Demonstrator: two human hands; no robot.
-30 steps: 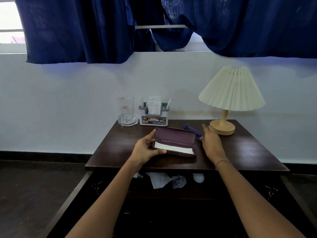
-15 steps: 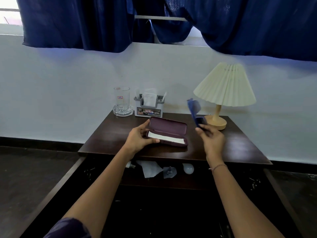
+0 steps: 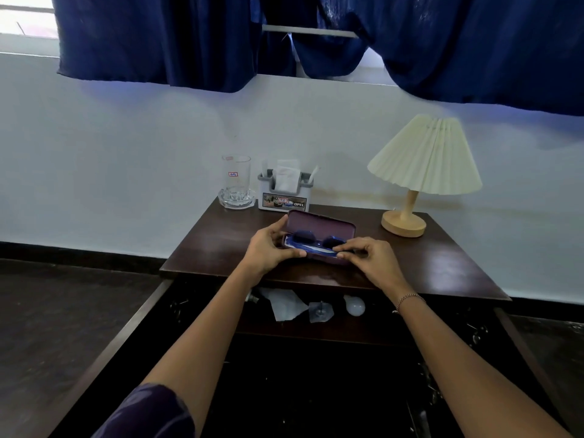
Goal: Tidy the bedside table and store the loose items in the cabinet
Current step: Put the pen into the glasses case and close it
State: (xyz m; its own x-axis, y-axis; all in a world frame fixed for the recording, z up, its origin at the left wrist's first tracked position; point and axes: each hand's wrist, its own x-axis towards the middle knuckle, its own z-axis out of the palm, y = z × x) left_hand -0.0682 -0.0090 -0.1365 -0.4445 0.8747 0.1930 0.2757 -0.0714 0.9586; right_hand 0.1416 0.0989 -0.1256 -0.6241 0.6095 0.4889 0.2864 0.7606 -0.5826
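The glasses (image 3: 303, 240) lie in the case (image 3: 328, 223) on the table (image 3: 442, 267); tumbler (image 3: 236, 181) and napkin holder (image 3: 284, 200) behind it, lamp (image 3: 425, 159) right.

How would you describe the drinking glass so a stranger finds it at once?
Find the dark table below the blue curtains. At its back left corner, left of the grey holder, stands the glass, the only tall, clear thing there.
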